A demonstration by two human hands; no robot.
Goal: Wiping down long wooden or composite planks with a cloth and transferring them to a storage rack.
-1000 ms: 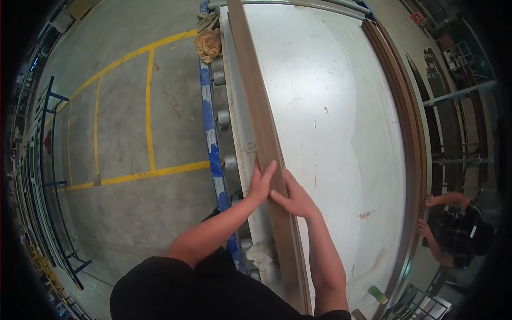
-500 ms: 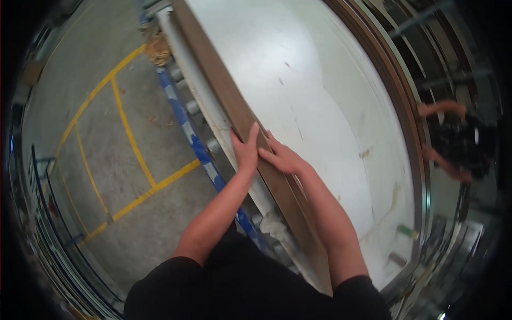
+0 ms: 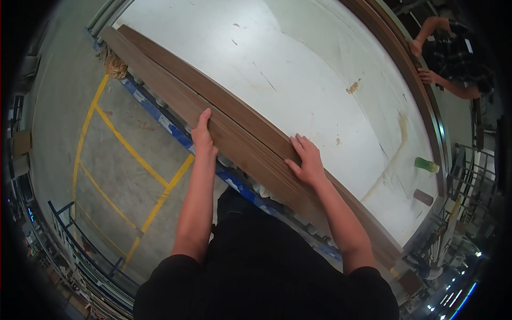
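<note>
Two long brown wood-look boards lie side by side along the near edge of a white tabletop, a dark gap between them. My left hand grips the outer edge of the nearer, grooved board. Its thumb points forward on top; the other fingers are mostly hidden below. Farther right, my right hand spans the second board, fingers over the far edge and thumb at the gap.
Across the table, another person's hands touch a long brown frame piece. A green bottle-like item and a brown cylinder lie at the right end. Blue-wrapped rail runs beside me, with yellow floor lines beyond.
My view has turned, so the boards slant more across it. The nearer board has tipped outward, showing its grooved face and a gap. My hands have moved farther apart.
</note>
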